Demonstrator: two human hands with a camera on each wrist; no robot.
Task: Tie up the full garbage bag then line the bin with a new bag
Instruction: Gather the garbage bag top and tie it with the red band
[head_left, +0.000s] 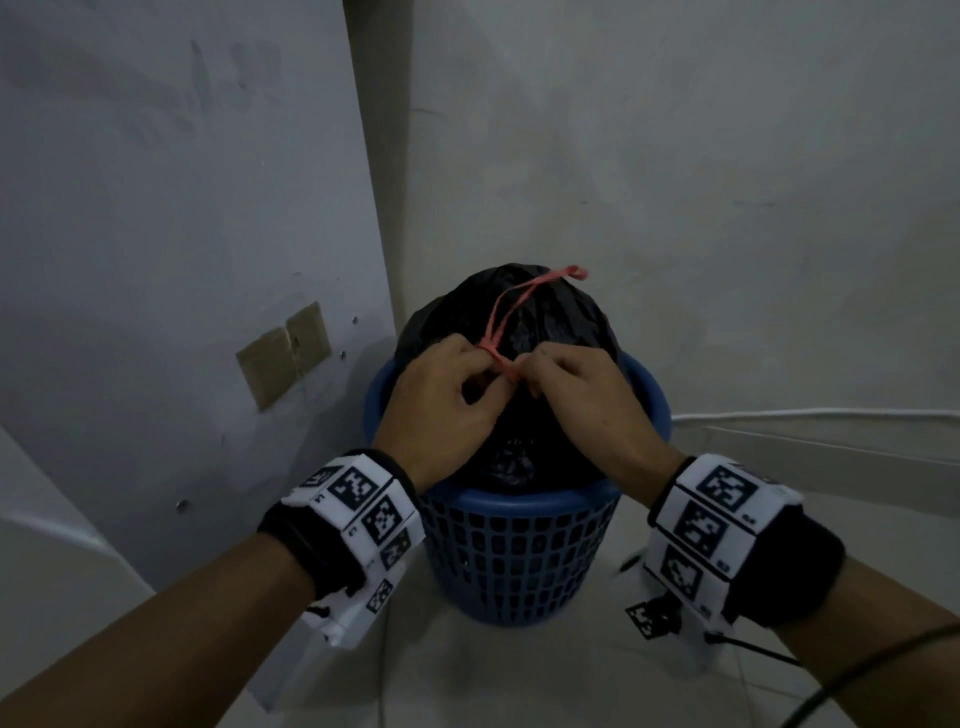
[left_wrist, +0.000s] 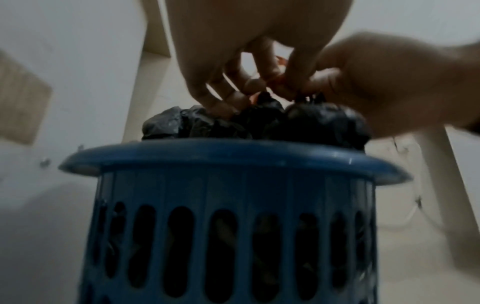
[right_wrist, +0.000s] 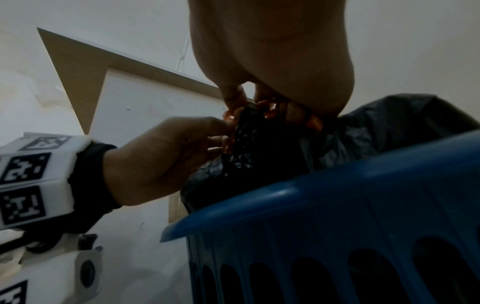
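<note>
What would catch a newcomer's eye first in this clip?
The red drawstring against the black garbage bag, which bulges above the blue slotted bin in the middle of the head view. Just above the bin's rim, the left hand and right hand pinch that drawstring together.

full black garbage bag (head_left: 550, 312) bulges from blue slotted bin (head_left: 519, 551), red drawstring (head_left: 511, 304) gathered.
</note>
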